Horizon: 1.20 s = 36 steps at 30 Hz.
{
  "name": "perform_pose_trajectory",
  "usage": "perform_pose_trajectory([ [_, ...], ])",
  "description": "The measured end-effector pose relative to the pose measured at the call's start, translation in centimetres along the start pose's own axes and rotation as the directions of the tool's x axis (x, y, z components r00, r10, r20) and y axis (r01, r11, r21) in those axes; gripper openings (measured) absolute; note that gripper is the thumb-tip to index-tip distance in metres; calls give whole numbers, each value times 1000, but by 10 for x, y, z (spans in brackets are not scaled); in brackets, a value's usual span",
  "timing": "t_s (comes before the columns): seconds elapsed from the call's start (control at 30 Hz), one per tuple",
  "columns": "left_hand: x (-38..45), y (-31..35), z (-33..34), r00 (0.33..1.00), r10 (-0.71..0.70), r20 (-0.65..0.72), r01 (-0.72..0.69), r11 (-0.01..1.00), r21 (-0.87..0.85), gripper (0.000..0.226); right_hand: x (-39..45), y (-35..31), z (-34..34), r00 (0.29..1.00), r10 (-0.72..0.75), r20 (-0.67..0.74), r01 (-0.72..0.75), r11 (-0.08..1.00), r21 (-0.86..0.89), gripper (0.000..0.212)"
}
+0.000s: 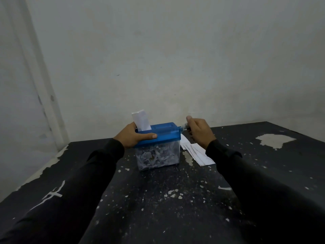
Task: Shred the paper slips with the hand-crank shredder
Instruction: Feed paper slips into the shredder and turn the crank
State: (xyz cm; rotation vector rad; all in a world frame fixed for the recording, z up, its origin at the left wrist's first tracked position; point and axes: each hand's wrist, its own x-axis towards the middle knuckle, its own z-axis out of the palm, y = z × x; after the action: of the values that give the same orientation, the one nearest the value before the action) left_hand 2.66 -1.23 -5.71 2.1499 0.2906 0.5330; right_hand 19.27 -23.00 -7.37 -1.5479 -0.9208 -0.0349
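Head view is pretty dim, so a few things are hard to read. The crank (184,128) on the right side of the shredder (158,145) is mostly buried under the right hand (199,132); only a blurry grey bit pokes out next to the blue lid. That hand's fingers are curled tight around it, thumb on top. The pile of paper slips (197,153) on the counter (175,199) is partly hidden behind the right wrist and sleeve, just right of the shredder, so can't say how many there are. One slip (141,121) stands upright in the slot at the lid's left end, bottom part already inside. The left hand (136,136) grips the lid's left end, thumb along the front edge, other fingers over the top behind the slip and mostly out of sight. The clear bin underneath is packed with shreds (156,157). The counter is black with chipped paint.
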Motion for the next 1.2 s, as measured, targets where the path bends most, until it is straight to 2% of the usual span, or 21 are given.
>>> perform_pose_trajectory([
  [0.1,-1,-1,-1,1000,9,4,-9,1000,-1,67,13,-5,8,997,-62,-50,60,998,-30,59],
  [0.23,0,-3,-1,1000,12,-2,-12,1000,-8,69,44,-15,18,998,35,-52,-36,999,-13,64],
  [0.33,1,-5,-1,1000,13,1,-13,1000,-5,72,68,-3,26,991,95,-89,-103,991,-84,55],
  [0.43,2,-10,-2,1000,17,-11,-17,1000,-7,89,74,23,34,983,134,-126,-152,978,-140,41],
  [0.57,1,-15,-2,996,66,-67,-66,998,-4,114,55,74,42,977,206,-58,-213,960,-180,44],
  [0.63,0,-12,-3,993,89,-76,-90,996,-4,114,30,77,38,973,232,-16,-230,951,-204,44],
  [0.73,-2,-10,-1,996,77,-44,-77,997,11,95,-11,59,26,976,216,-20,-215,952,-218,49],
  [0.83,-2,-8,-1,999,35,-26,-35,999,-19,81,-31,44,15,981,174,-89,-187,969,-162,48],
  [0.93,-1,-6,-2,999,27,-19,-27,1000,4,78,-35,32,9,979,187,-80,-187,982,6,35],
  [1.0,0,-4,-3,1000,18,-16,-17,1000,18,84,-35,23,5,979,197,-54,-190,975,113,27],
  [1.1,1,-3,-4,1000,19,-5,-18,999,30,110,-30,5,1,985,167,-36,-152,955,254,13],
  [1.2,0,-4,-5,1000,17,-4,-16,999,50,120,-15,-10,0,995,96,-25,-85,955,283,15],
])
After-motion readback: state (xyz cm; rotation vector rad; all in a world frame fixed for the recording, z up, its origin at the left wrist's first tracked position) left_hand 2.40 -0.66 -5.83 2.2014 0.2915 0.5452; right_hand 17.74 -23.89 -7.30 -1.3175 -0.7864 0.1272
